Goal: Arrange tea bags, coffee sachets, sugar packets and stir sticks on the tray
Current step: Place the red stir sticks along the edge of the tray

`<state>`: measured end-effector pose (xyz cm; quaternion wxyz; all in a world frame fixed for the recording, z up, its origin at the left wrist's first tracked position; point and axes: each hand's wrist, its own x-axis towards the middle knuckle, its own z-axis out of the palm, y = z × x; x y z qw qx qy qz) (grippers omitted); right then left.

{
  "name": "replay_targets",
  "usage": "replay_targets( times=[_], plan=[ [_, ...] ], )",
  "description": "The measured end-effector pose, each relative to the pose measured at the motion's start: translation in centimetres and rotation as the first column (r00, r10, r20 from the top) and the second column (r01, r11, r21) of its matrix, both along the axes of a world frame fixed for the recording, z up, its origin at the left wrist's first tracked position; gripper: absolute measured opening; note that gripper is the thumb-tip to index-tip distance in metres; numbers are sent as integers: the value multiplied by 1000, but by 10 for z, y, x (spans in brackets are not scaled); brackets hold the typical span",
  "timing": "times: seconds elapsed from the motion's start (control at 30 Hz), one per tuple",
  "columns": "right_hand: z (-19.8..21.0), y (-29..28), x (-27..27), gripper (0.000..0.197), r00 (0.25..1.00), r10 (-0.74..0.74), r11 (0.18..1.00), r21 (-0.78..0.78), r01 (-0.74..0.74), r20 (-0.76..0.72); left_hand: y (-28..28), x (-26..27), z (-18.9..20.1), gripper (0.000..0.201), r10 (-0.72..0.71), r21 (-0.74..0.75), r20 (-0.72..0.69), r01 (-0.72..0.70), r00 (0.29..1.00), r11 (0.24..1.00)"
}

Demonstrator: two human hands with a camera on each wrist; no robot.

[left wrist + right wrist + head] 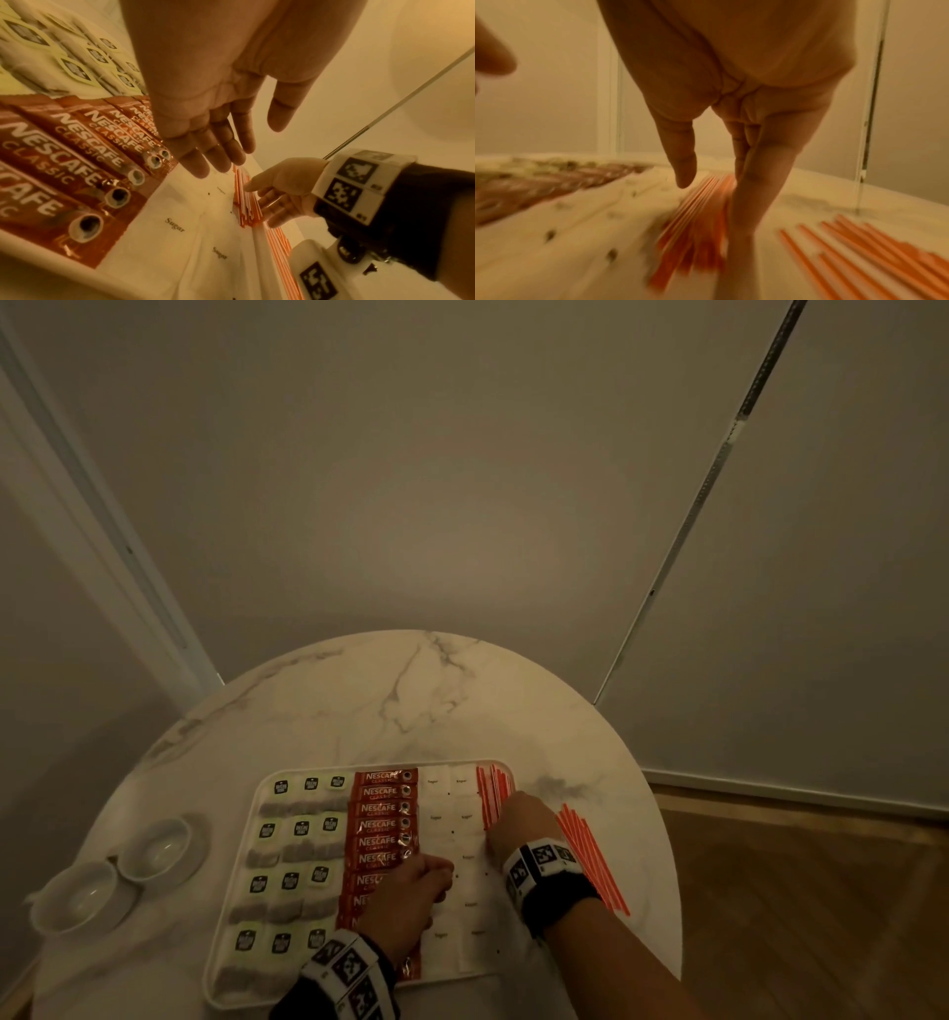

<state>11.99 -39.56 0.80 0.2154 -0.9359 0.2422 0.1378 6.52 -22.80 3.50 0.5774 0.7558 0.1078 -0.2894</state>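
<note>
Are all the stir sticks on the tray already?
No, a bunch of stir sticks lies on the table right of the tray.

Bare tabletop [411,690] beyond crowded tray [267,783]

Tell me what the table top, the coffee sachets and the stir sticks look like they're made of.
Table top: white with grey veins, so marble or a marble-look surface. Coffee sachets: glossy red printed foil or plastic film, with glints. Stir sticks: thin orange-and-white striped, probably plastic.

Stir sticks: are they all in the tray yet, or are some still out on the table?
Partly in. One bunch of stir sticks lies along the tray's right edge under the right hand; loose stir sticks remain outside on the table.
</note>
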Motion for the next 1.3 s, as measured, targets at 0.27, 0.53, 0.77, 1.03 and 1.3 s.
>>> replay_targets(
  times=[0.27,0.53,0.77,1.03,1.3],
  plan=[
    [-4,-50,-38,57,976,215,976,-15,-215,-33,-26,-6,-15,18,-116,-53,-99,112,988,992],
    [-25,-54,-42,39,925,376,927,-16,-376,50,-77,-11,-24,23,20,-256,-261,-89,965,963],
    [-26,-51,-25,43,922,381,924,-6,-382,61,-88,0,-27,22,132,-153,-162,-157,978,976],
    [-24,-57,-19,57,889,457,889,33,-457,12,-94,2,-26,19,134,-148,-153,-157,979,976],
    [-15,-61,-12,40,891,454,885,119,-449,-14,-96,-1,-26,15,130,-82,-108,-139,986,987]
  ],
)
